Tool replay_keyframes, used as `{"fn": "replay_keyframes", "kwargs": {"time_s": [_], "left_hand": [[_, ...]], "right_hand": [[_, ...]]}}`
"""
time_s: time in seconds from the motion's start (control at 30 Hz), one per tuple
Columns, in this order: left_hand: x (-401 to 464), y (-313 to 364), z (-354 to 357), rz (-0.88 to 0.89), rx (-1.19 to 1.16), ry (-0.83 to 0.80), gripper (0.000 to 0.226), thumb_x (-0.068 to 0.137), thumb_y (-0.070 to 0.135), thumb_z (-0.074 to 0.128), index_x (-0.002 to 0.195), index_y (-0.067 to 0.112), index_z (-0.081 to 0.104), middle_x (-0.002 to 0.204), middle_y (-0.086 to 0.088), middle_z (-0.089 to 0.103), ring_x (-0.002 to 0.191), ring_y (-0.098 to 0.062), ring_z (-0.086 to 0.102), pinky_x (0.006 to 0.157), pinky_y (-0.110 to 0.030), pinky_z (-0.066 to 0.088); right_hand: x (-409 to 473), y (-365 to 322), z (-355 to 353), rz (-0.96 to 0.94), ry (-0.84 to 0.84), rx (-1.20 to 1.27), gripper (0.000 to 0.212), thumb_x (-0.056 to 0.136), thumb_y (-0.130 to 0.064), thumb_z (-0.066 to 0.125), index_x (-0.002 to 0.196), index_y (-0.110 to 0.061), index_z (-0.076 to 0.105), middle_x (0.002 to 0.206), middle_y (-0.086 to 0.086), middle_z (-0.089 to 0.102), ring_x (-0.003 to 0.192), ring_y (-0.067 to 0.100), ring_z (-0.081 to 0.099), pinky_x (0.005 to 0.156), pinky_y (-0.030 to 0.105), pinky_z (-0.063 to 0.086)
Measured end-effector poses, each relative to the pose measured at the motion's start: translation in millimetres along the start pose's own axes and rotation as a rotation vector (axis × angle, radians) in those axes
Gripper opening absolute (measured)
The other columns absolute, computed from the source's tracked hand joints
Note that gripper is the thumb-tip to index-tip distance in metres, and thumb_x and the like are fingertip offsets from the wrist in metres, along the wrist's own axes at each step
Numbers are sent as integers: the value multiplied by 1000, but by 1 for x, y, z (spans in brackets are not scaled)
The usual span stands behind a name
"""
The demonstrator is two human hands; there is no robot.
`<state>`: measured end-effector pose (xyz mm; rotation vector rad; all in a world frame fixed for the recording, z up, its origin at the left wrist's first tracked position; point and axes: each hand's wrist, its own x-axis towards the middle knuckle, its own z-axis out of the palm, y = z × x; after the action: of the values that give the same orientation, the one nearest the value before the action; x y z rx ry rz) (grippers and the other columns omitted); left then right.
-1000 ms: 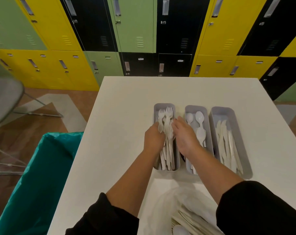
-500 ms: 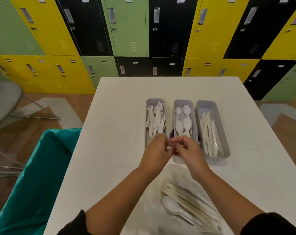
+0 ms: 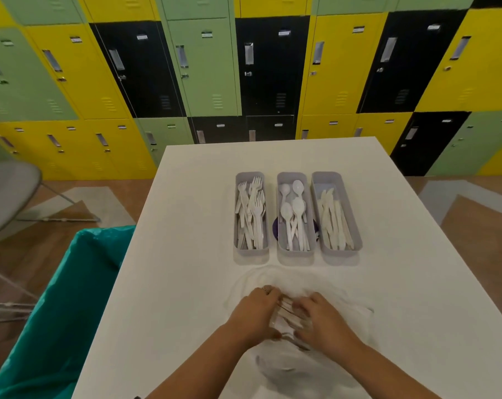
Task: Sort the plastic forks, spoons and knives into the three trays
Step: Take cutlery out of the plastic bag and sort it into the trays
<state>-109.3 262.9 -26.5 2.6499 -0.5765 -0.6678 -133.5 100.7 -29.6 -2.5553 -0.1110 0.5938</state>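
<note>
Three grey trays stand side by side on the white table (image 3: 186,283). The left tray (image 3: 237,214) holds white forks (image 3: 252,214), the middle tray (image 3: 279,208) white spoons (image 3: 294,211), the right tray (image 3: 349,208) white knives (image 3: 334,223). Nearer to me lies a clear plastic bag (image 3: 344,315) with a pile of white cutlery (image 3: 290,315) in it. My left hand (image 3: 254,312) and my right hand (image 3: 324,321) both rest on that pile, fingers curled over the pieces. Whether either hand grips a piece is hidden.
A bin lined with a teal bag (image 3: 59,312) stands against the table's left edge. A grey chair (image 3: 5,197) is at the far left. Yellow, green and black lockers (image 3: 203,67) fill the back wall. Something purple (image 3: 275,227) shows between the left and middle trays.
Both hands have drawn back from the fork tray toward me and come down onto the cutlery pile in the plastic bag. The view has tilted up.
</note>
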Motion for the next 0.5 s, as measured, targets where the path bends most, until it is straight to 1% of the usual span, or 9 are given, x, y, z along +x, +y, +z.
{"fn": "replay_keyframes", "kwargs": {"time_s": [0.07, 0.1, 0.17, 0.23, 0.3, 0.37, 0.5], "left_hand": [[-3, 2, 3, 1, 24, 23, 79, 70, 32, 77, 136, 15, 37, 141, -3, 37, 126, -24, 40, 102, -37, 40], [-5, 3, 5, -2, 36, 26, 86, 70, 33, 77, 140, 15, 31, 146, -3, 32, 130, -25, 36, 106, -37, 37], [-8, 6, 7, -12, 46, 9, 98, 70, 37, 77, 146, 15, 19, 153, -4, 20, 138, -24, 25, 113, -36, 30], [-9, 7, 9, -26, 32, 3, 106, 69, 38, 78, 149, 15, 12, 156, -5, 13, 142, -24, 18, 117, -32, 24], [-10, 7, 10, -37, 3, 5, 108, 69, 37, 79, 149, 14, 9, 157, -6, 10, 144, -23, 14, 117, -29, 20], [-11, 6, 10, -50, -22, 14, 106, 69, 35, 79, 148, 14, 11, 156, -6, 12, 143, -23, 16, 116, -27, 21], [-11, 3, 13, -63, -36, 39, 102, 70, 31, 78, 147, 15, 15, 154, -4, 19, 140, -21, 22, 114, -26, 24]], "right_hand": [[-7, 1, 4, -8, -13, -42, 75, 75, -35, 72, 139, -23, 35, 133, 1, 35, 125, 19, 38, 103, 22, 34], [-10, 1, 6, -15, -14, -89, 82, 75, -38, 72, 142, -23, 28, 138, 2, 30, 127, 20, 33, 106, 25, 33], [-14, 0, 11, -39, -15, -166, 90, 75, -43, 70, 146, -22, 19, 146, 3, 22, 132, 21, 28, 110, 28, 32], [-16, -2, 15, -74, -12, -180, 87, 76, -43, 69, 145, -22, 21, 149, 2, 18, 133, 21, 27, 109, 28, 32], [-18, -2, 19, -97, 9, -181, 75, 79, -37, 68, 141, -21, 30, 148, 2, 19, 131, 21, 30, 105, 27, 36], [-19, -4, 20, -110, 14, -224, 64, 82, -28, 65, 137, -18, 35, 146, 1, 23, 130, 22, 32, 104, 27, 37], [-19, -5, 20, -142, 3, -281, 60, 82, -20, 63, 136, -16, 36, 141, 0, 34, 127, 21, 37, 100, 29, 37]]}}
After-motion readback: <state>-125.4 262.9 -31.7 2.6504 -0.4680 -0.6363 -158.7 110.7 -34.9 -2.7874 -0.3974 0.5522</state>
